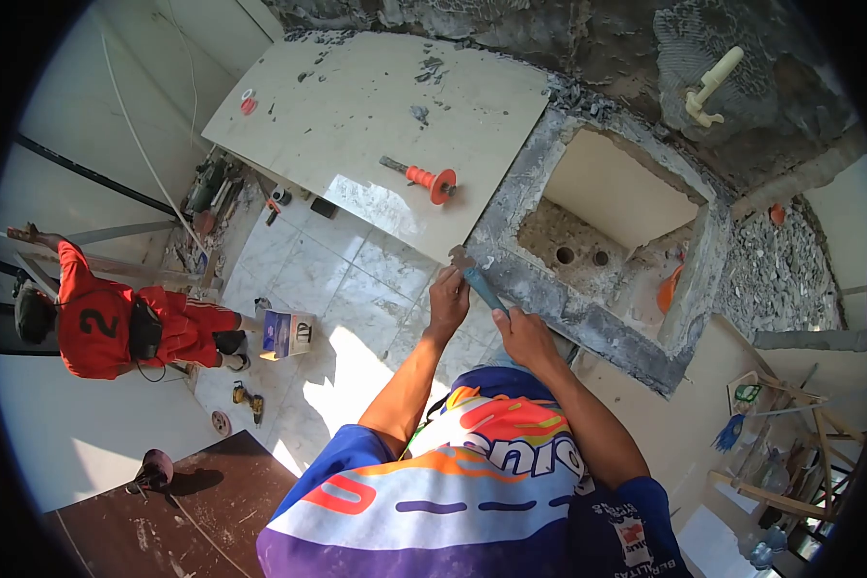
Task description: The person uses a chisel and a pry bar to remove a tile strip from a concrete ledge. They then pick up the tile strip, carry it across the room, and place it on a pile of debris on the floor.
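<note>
My right hand (528, 337) is wrapped round the lower end of a hammer's blue-green handle. The hammer (478, 283) points up and away, its rusty head near the corner of the pale countertop board. Close under the head, the fingers of my left hand (448, 297) are curled and appear to grip the hammer there; they partly hide the contact. Beyond my hands, a chisel with a red hand guard (428, 181) lies on the countertop board (356, 116). To the right is a rough grey masonry frame (636, 332) around a rectangular opening.
Rubble (780, 260) lies beyond the frame, below a cream pipe tap (711, 91). At left a co-worker in red (116, 323) stands near a bucket (287, 334) and a yellow drill (249, 400) on the tiled floor. An orange object (669, 289) sits inside the opening.
</note>
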A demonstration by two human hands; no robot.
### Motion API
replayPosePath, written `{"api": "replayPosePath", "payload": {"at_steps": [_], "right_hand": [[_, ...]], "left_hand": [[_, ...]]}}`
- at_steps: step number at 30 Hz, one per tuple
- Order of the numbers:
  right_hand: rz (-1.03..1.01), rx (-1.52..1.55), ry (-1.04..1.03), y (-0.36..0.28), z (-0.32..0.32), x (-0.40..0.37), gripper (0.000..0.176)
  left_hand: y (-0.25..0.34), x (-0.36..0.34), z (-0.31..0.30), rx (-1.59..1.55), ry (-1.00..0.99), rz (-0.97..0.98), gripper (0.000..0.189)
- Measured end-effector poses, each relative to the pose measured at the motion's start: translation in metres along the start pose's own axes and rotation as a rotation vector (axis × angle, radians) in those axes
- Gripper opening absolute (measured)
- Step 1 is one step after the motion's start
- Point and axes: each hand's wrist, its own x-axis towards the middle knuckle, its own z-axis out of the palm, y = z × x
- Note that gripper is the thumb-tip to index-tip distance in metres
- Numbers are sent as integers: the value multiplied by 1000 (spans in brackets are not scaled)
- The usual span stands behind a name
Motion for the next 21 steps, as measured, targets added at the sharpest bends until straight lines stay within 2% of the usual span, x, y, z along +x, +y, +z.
{"api": "replayPosePath", "payload": {"at_steps": [2, 5, 9, 11, 14, 15, 18, 21], "right_hand": [[-38, 83, 60, -16, -13, -7, 47], [-30, 83, 83, -19, -12, -11, 46], [-25, -54, 44, -8, -7, -6, 41], [-48, 16, 61, -13, -11, -8, 44], [-39, 87, 64, -13, -8, -12, 48], [-31, 105, 68, -13, -7, -12, 49], [75, -73, -93, -13, -13, -5, 45], [60, -32, 25, -11, -12, -5, 36]], "left_hand": [[7, 2, 3, -77, 104, 64, 12], [9, 3, 1, -90, 97, 76, 12], [-1, -3, -2, 21, -38, -12, 13], [1, -2, -2, 15, -45, -28, 12], [10, 1, 0, -73, 80, 43, 13], [12, 1, -2, -64, 65, 44, 12], [11, 1, -6, -32, 19, 39, 11], [1, 1, 0, -39, 17, 22, 11]]}}
